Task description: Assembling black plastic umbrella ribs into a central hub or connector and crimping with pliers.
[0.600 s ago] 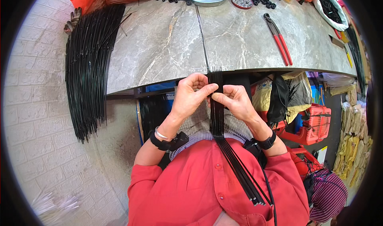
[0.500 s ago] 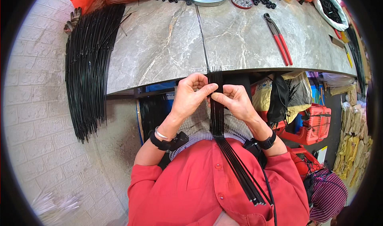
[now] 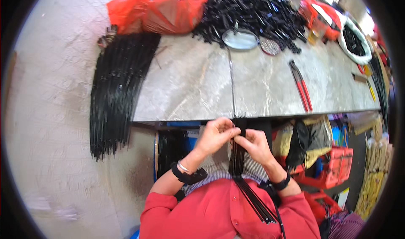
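Observation:
A flat bundle of thin black rods point(image 3: 237, 161) runs from the table's front edge down over my lap, its lower ends fanning out across my red shirt. Near its upper part, my left hand point(image 3: 217, 137) pinches it from the left with thumb and bent fingers. From the other side my right hand point(image 3: 256, 146) closes on the same rods, and the two thumbs almost meet. Whether a small piece sits between the fingertips, I cannot make out. The picture is slightly blurred.
On the grey table point(image 3: 190, 87) lie red-handled cutters point(image 3: 301, 87), a round metal dish point(image 3: 240, 40), a small dish of bits point(image 3: 270, 47) and a heap of black parts point(image 3: 253, 11). Many black rods point(image 3: 118, 91) overhang its left end. A red plastic chair point(image 3: 337, 165) stands at right.
The view has tilted up, so the table and hands appear lower and more of the black heap shows. Both hands stay on the rods with much the same grip.

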Demonstrator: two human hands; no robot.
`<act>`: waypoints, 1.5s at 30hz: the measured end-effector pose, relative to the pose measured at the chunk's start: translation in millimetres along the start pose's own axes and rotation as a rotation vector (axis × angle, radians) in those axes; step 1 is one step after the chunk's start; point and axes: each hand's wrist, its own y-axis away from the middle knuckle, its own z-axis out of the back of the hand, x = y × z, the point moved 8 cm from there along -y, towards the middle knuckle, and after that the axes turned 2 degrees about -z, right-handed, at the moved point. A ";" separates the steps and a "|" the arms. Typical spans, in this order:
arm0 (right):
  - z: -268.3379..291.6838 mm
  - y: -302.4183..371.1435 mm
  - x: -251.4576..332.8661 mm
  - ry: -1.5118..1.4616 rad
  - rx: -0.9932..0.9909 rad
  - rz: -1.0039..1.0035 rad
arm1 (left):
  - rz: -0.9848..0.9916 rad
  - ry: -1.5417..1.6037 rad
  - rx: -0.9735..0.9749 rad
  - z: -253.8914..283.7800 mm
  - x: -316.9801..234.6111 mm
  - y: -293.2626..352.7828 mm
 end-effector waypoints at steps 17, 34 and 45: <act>-1.6 -13.9 -9.3 -0.235 0.097 -0.108 | -0.275 -1.254 -0.394 120.8 -126.4 -235.0; 10.5 -14.0 -11.9 -0.217 0.058 -0.085 | -0.298 -1.332 -0.452 124.4 -106.0 -252.5; 11.5 -14.8 -9.2 -0.196 0.067 -0.093 | -0.492 -1.115 -0.122 89.8 -112.8 -227.3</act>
